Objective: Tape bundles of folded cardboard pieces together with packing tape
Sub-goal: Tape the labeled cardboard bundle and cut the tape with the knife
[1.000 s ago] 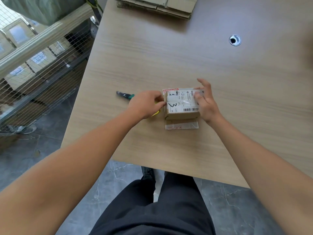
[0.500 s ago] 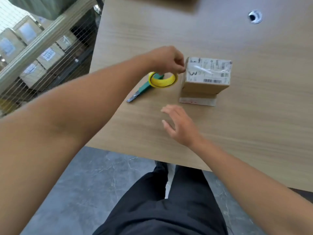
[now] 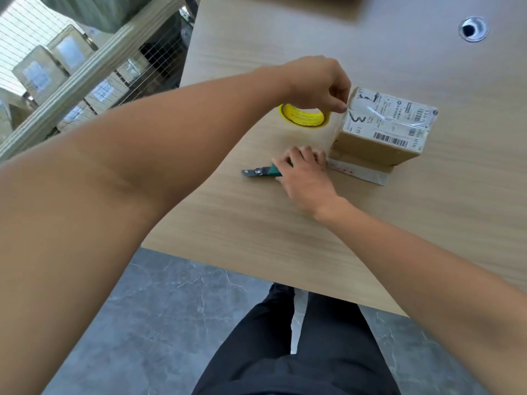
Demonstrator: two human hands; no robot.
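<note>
On the woodgrain table (image 3: pixel 256 223), left grip (image 3: pixel 318 81) pinches glossy tape (image 3: pixel 376 111) on the cardboard bundle (image 3: pixel 376 145); right grip (image 3: pixel 306 175) clasps a knife (image 3: pixel 256 171).

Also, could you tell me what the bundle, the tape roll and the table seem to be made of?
Cardboard bundle: matte brown cardboard, layered edges; white paper label under glossy clear tape. Packing tape roll: yellow core, probably plastic or card. Table: pale wood-grain top, likely laminate, matte.

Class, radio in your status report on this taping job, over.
Left grip pinching packing tape at cardboard bundle corner. Right grip grasps utility knife. Nothing blocking.
</note>
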